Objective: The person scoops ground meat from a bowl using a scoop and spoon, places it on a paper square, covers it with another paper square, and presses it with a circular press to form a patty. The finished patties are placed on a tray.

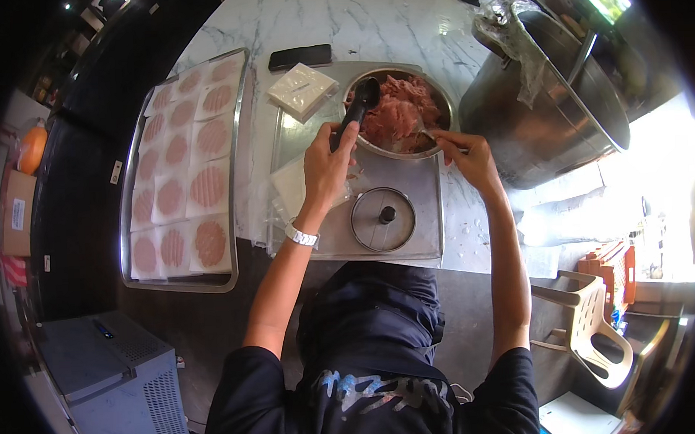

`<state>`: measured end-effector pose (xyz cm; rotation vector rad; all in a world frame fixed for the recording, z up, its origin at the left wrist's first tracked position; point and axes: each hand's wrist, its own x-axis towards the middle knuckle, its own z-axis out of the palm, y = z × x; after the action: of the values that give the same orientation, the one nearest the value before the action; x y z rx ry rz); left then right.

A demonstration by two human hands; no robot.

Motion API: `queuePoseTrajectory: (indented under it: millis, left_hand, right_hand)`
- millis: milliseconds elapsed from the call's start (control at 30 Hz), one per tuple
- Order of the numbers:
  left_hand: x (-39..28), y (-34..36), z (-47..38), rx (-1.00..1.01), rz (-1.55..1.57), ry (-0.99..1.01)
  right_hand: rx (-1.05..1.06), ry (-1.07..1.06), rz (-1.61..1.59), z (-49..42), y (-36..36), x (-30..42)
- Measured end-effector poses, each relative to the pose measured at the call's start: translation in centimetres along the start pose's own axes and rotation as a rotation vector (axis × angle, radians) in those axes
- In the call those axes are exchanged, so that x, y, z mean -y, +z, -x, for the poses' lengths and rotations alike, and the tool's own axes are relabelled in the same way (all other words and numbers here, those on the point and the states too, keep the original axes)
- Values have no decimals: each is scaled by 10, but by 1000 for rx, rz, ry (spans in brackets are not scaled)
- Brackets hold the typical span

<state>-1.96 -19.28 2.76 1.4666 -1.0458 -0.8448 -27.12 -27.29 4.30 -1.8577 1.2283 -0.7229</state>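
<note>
My left hand [329,166] grips the handle of a black scoop [362,100], whose head is over the left side of a steel bowl [450,107]. Ground meat [401,109] fills much of that bowl. At the bowl's right rim, my right hand [466,152] holds a metal spoon [426,133] by its handle; its far end reaches into the meat. Closer to my body, a round patty press [384,219] with a black knob lies on a metal tray [430,214]. Left of it are paper squares in clear plastic [295,187], partly hidden by my left wrist.
A long tray [232,244] at left carries rows of flat patties [208,186] on paper squares. Behind the bowl lie a stack of wrapped papers [303,91] and a black phone [300,57]. A large steel pot [511,125] stands right; a plastic chair [595,317] is beyond the table edge.
</note>
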Motion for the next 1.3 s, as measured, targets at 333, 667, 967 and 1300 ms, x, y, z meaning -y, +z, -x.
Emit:
queuePoseTrajectory:
  millis: [333, 667, 967, 1300]
  left_hand:
    - [-11, 16, 11, 447, 656, -448]
    - [-20, 8, 2, 598, 853, -528]
    - [-14, 9, -2, 345, 552, -372]
    - [-13, 16, 5, 289, 371, -323]
  right_hand:
    - [-435, -294, 83, 24, 47, 29]
    - [-459, -235, 126, 44, 61, 8]
    - [-514, -198, 145, 45, 29, 4]
    - [-312, -286, 222, 4, 31, 48]
